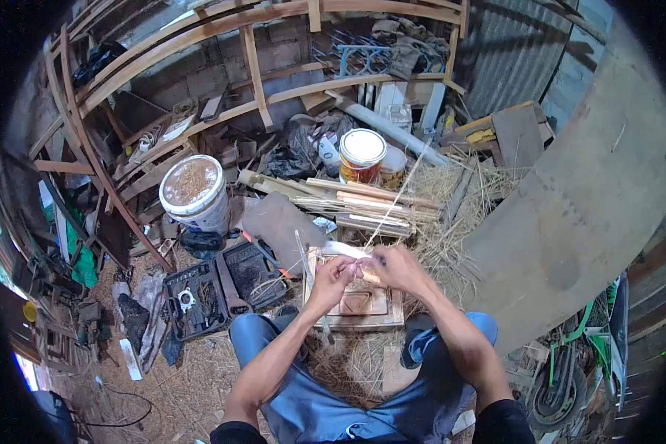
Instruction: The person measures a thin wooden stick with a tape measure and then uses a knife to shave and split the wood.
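Observation:
My left hand (334, 280) is closed, its fingertips pinched together near my right hand. A long thin pale strip (396, 198), like split bamboo, rises from between the hands toward the upper right. My right hand (398, 268) is closed around what looks like a knife; its bright, glare-washed blade (345, 250) points left above my left fingers. The fingers hide the handle and the strip's lower end. Below both hands, between my knees, lies a wooden panel frame (354, 321) with a raised square centre. A long narrow stick (303, 255) leans against its left side.
An open tool case (192, 300) lies left, with a hand saw (228, 285) on it. Behind are a sawdust-topped bucket (192, 185), a lidded bucket (362, 152) and split bamboo sticks (377, 196). Shavings (444, 251) pile beside a large board (570, 200) at right.

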`<move>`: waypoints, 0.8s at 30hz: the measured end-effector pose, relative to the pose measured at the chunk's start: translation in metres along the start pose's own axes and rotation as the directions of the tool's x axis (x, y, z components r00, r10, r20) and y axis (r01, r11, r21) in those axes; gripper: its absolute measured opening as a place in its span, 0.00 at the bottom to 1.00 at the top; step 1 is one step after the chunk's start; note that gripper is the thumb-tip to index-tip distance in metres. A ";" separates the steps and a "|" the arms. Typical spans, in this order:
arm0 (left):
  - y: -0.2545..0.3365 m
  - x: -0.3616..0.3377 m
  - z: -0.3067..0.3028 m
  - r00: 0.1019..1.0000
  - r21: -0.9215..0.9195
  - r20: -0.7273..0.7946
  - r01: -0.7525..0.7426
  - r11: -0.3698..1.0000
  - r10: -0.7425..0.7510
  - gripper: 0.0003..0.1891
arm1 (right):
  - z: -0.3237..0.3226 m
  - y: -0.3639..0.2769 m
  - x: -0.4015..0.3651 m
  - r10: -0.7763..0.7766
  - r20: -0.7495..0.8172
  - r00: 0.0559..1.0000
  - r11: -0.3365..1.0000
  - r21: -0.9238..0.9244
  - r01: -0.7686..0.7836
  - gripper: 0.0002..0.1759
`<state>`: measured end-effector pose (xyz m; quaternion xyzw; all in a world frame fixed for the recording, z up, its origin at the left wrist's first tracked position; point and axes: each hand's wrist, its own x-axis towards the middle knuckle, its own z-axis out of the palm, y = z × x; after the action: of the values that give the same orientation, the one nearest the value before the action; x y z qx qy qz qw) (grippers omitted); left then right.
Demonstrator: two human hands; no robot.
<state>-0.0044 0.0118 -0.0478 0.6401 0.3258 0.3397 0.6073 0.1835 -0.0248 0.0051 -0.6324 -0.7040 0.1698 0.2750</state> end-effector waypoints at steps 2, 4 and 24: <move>-0.002 -0.002 0.001 0.997 -0.202 0.058 0.057 0.978 -0.046 0.11 | -0.025 -0.001 0.008 0.260 -0.057 0.964 0.966 0.023 -0.259 0.18; 0.002 -0.014 0.005 0.994 -0.189 0.071 0.093 0.978 -0.081 0.11 | -0.034 0.017 0.004 0.224 -0.129 0.966 0.974 0.009 -0.225 0.17; 0.003 -0.014 0.002 0.995 -0.001 0.042 -0.092 0.996 0.092 0.13 | -0.002 0.003 -0.012 -0.175 -0.091 0.980 0.980 0.078 0.183 0.18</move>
<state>-0.0105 -0.0017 -0.0451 0.6615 0.2833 0.3535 0.5977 0.1878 -0.0360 0.0032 -0.5605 -0.7380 0.1480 0.3453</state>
